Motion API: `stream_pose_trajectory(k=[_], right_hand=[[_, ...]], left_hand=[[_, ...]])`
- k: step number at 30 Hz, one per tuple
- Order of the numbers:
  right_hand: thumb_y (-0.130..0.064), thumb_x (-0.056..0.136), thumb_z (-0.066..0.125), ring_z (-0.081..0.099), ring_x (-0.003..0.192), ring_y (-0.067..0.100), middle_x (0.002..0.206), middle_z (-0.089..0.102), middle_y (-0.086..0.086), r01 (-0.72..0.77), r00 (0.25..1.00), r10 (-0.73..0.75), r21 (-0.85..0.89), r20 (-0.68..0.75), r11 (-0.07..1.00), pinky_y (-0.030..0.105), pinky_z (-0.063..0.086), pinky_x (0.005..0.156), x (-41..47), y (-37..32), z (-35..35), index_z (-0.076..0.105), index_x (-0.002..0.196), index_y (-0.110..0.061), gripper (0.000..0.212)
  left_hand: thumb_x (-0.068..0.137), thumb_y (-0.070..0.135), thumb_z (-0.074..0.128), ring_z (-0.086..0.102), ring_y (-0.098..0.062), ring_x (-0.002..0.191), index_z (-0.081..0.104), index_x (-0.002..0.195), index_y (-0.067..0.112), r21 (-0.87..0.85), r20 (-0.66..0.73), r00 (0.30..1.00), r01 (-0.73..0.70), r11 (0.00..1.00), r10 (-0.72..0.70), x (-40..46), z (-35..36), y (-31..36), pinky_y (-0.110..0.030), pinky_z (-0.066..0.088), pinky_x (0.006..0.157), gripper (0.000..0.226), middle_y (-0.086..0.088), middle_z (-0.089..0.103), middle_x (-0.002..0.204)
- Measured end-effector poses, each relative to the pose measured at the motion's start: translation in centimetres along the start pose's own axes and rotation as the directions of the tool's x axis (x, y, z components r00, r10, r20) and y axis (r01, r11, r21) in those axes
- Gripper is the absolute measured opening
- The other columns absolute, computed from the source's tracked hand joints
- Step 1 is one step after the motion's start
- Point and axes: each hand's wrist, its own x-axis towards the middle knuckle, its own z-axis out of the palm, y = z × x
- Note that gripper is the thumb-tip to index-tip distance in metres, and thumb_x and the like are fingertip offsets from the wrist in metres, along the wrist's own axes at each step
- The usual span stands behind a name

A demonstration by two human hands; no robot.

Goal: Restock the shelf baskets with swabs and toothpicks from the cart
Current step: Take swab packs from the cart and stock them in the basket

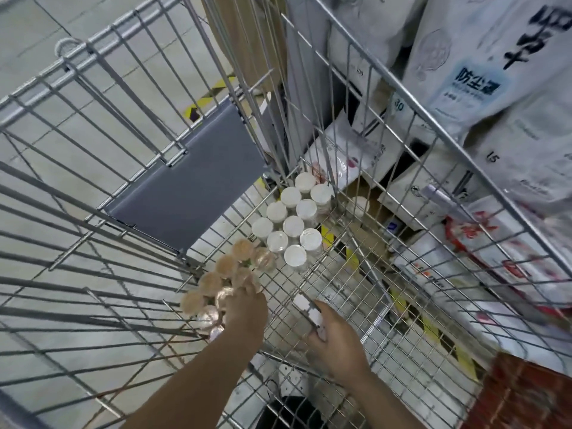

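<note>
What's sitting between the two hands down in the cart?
Only bare wire mesh of the cart floor, as the head view shows, separates the left hand on the tan-topped containers from the right hand.

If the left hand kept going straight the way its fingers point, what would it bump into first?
The left hand already grips the tan-topped jars. Pushed further the same way, it would probably meet the rest of that cluster first, then the white-lidded jars beyond, though depth is hard to judge.
</note>
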Motion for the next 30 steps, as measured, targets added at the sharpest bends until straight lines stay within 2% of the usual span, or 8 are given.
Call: stream_pose_trajectory(k=[5,12,16,19,23,26,28,30], right_hand=[[-0.027,0.092,0.06,0.055,0.074,-0.002,0.103,0.062,-0.012,-0.055,0.998,0.055,0.053,-0.004,0.997,0.007,0.036,0.052,-0.8,0.2,-0.8,0.044,0.133,-0.026,0.044],[-0.023,0.092,0.059,0.058,0.062,-0.009,0.09,0.058,-0.021,-0.096,0.992,0.112,0.231,-0.055,0.968,0.009,0.043,0.049,-2.8,-0.3,-3.1,0.048,0.129,-0.028,0.039],[-0.02,0.092,0.06,0.062,0.066,-0.002,0.086,0.064,-0.013,-0.113,0.983,0.154,0.332,-0.1,0.936,0.017,0.051,0.055,-4.8,-0.4,-5.5,0.047,0.132,-0.024,0.042],[-0.013,0.09,0.059,0.055,0.056,0.001,0.076,0.062,-0.012,-0.122,0.966,0.207,0.424,-0.158,0.897,0.015,0.042,0.05,-6.9,-0.3,-7.5,0.044,0.135,-0.026,0.049],[-0.014,0.09,0.058,0.046,0.049,0.001,0.084,0.069,0.002,-0.099,0.932,0.261,0.518,-0.25,0.85,0.021,0.037,0.046,-11.2,0.2,-10.8,0.047,0.133,-0.027,0.047],[-0.011,0.093,0.056,0.063,0.063,0.008,0.105,0.068,0.016,-0.097,0.905,0.312,0.575,-0.288,0.813,0.012,0.038,0.042,-15.9,0.1,-14.1,0.046,0.135,-0.022,0.045],[-0.012,0.094,0.056,0.061,0.061,-0.006,0.107,0.067,0.012,-0.068,0.887,0.328,0.611,-0.324,0.789,0.006,0.038,0.045,-19.3,0.4,-16.0,0.046,0.134,-0.021,0.043],[-0.013,0.093,0.058,0.054,0.065,-0.022,0.104,0.063,-0.007,-0.025,0.863,0.325,0.609,-0.388,0.793,0.002,0.039,0.056,-22.8,1.2,-17.7,0.05,0.13,-0.019,0.039]], left_hand=[[0.089,0.049,0.05,0.044,-0.03,0.12,0.039,0.134,0.008,0.0,-0.061,0.998,-0.029,1.0,0.029,-0.2,0.0,0.1,-0.04,0.048,0.089,0.062,-0.018,0.038,0.137],[0.097,0.054,0.031,0.047,-0.027,0.119,0.044,0.128,0.008,0.085,-0.206,0.964,-0.152,0.985,0.166,-0.5,-1.9,0.3,-0.039,0.039,0.094,0.057,-0.012,0.05,0.13],[0.09,0.066,0.031,0.056,-0.025,0.108,0.043,0.129,0.009,0.007,-0.264,0.952,-0.16,0.987,0.156,-0.6,-2.9,0.3,-0.039,0.049,0.085,0.07,-0.01,0.053,0.126],[0.086,0.069,0.028,0.051,-0.026,0.118,0.036,0.135,0.01,-0.121,-0.312,0.938,-0.199,0.973,0.153,-2.6,-4.5,0.5,-0.042,0.05,0.089,0.077,-0.01,0.05,0.13],[0.079,0.057,0.016,0.054,-0.018,0.11,0.046,0.123,0.015,-0.275,-0.381,0.906,-0.303,0.913,0.186,-8.4,-7.2,0.8,-0.032,0.049,0.09,0.068,-0.004,0.055,0.123],[0.095,0.036,0.041,0.056,-0.024,0.107,0.059,0.116,0.008,-0.388,-0.511,0.842,-0.405,0.828,0.173,-14.2,-9.1,1.9,-0.022,0.038,0.08,0.039,-0.007,0.061,0.114],[0.093,0.023,0.054,0.061,-0.018,0.09,0.064,0.105,0.002,-0.447,-0.577,0.797,-0.491,0.748,0.178,-17.5,-10.0,3.2,-0.014,0.033,0.064,0.027,-0.007,0.065,0.095],[0.09,0.017,0.06,0.057,-0.002,0.067,0.064,0.098,0.008,-0.544,-0.572,0.803,-0.525,0.655,0.169,-20.6,-10.5,4.7,-0.01,0.037,0.054,0.013,0.007,0.058,0.074]])
